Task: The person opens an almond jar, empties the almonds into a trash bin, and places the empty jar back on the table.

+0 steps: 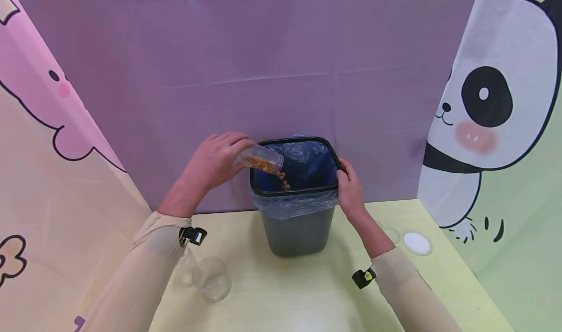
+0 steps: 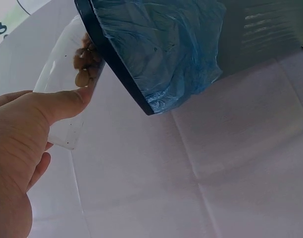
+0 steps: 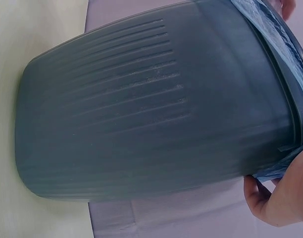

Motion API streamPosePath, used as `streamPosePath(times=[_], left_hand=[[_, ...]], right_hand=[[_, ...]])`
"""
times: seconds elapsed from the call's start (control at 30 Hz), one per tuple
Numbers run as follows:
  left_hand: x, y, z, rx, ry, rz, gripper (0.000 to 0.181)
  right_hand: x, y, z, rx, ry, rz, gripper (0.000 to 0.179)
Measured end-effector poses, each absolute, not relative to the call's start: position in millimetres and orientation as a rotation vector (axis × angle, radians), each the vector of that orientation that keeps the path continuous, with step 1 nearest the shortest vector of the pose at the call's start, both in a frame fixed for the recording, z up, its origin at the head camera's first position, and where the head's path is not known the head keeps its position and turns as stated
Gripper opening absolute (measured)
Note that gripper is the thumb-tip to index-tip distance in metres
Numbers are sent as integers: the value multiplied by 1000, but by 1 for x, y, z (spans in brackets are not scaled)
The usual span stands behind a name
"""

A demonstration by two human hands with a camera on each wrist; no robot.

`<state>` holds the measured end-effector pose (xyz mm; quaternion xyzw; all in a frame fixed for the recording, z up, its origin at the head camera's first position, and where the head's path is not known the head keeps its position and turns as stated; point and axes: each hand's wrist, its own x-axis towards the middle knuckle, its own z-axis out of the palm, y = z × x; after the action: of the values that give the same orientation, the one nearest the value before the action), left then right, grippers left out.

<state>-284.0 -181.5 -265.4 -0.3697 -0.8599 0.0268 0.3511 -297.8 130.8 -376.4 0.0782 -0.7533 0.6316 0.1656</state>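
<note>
My left hand grips a clear plastic jar, tipped over the left rim of a grey trash can. Small brown round pieces lie along the jar's lower side, and several fall from its mouth into the can. A blue plastic bag lines the can and folds over its outside below the black rim. On the can's right side, my right hand holds the rim and the bag's edge. In the left wrist view, my thumb lies along the jar.
An upright clear container stands at the table's left, beside another clear piece partly hidden by my left arm. A white round lid and a clear disc lie at the right. A purple cloth hangs behind the can.
</note>
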Motion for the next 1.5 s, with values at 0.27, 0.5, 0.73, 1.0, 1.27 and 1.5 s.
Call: streamPosePath(times=[0.27,0.5,0.73,1.0,1.27,1.5], left_hand=[[-288,-181,-268,-967,-2194,90,58],[-291,-181,-267,-997,-2181,113,59],[-292,-181,-265,-1017,-2191,151,60],[-292,-183,-265,-979,-2169,215,55],[-295,-183,-262,-936,-2089,276,47],[-298,-166,-261,-952,-2050,348,47]], right_hand=[[-299,131,-378,209,-2158,1786,39],[-301,131,-378,188,-2175,1752,39],[-301,131,-377,204,-2162,1755,39],[-300,130,-378,196,-2160,1754,39],[-299,131,-379,195,-2167,1767,41],[-297,129,-377,191,-2158,1773,40]])
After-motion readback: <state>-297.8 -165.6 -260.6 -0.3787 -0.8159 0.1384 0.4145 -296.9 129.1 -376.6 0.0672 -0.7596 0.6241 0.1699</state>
